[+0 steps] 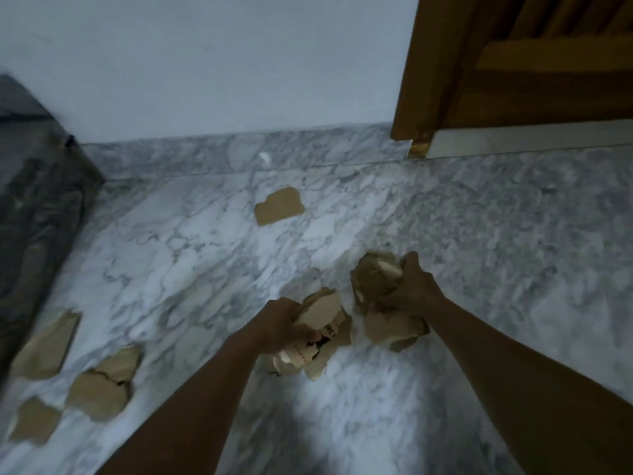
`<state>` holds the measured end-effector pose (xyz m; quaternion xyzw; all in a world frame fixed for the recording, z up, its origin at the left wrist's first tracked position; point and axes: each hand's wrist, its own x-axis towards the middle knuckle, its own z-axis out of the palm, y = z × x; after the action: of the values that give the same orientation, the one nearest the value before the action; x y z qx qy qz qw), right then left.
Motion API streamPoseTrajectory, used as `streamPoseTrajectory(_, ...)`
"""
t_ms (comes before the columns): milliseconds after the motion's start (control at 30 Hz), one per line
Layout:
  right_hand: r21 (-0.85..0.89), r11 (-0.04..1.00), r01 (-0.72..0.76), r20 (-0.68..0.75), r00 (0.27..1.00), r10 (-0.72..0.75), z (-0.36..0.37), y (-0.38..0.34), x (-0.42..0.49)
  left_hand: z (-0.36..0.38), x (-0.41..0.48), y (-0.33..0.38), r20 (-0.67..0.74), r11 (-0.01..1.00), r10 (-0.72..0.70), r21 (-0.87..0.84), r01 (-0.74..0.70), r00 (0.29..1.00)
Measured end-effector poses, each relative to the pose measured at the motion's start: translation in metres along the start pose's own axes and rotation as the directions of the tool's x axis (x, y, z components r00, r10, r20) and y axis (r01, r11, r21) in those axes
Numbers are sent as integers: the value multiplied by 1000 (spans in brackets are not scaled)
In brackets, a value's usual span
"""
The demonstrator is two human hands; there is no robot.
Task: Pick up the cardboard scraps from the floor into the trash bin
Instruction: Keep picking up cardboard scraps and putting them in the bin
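Note:
My left hand grips a bundle of torn cardboard scraps, pale with red and black print, low in the middle of the view. My right hand grips a second wad of brown cardboard scraps, with more pieces hanging below it. One loose brown scrap lies flat on the marble floor farther out, near the wall. Several more scraps lie at the lower left: a long one, a cracked one and a small one. No trash bin is in view.
The floor is white and grey marble with a matching skirting along a pale wall. A dark grey fabric-covered thing stands at the left edge. A wooden door and frame fill the upper right corner.

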<state>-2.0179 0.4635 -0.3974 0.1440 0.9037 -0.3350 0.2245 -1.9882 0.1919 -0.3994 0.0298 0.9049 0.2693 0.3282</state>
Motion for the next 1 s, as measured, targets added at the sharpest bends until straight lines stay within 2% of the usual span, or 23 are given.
streamPoseTrajectory(67,-29,998,62,-2,998,-62,1,-40,5,-17,-12,-15,-39,999,-28,-46,26,999)
streamPoseTrajectory(167,-180,970,163,21,987,-162,3,-111,10,-56,-27,-41,-120,995,-72,-82,62,990)
streamPoseTrajectory(300,-299,931,208,51,978,-202,8,-204,12,-121,-47,-79,-194,993,-104,-74,91,976)
streamPoseTrajectory(467,-519,786,338,181,941,-285,29,-289,20,-184,-53,-115,-229,989,-139,-79,124,963)
streamPoseTrajectory(633,-640,706,303,232,952,-199,42,-302,67,-204,-12,-117,-180,991,-130,-32,127,975)
streamPoseTrajectory(767,-634,710,307,234,951,-202,51,-290,112,-191,23,-130,-159,987,-159,-45,154,974)
streamPoseTrajectory(900,-588,703,399,296,915,-272,62,-276,145,-173,44,-142,-198,977,-195,-123,173,961)
streamPoseTrajectory(1000,-568,671,477,419,869,-263,63,-280,163,-158,48,-151,-208,962,-236,-186,198,949)
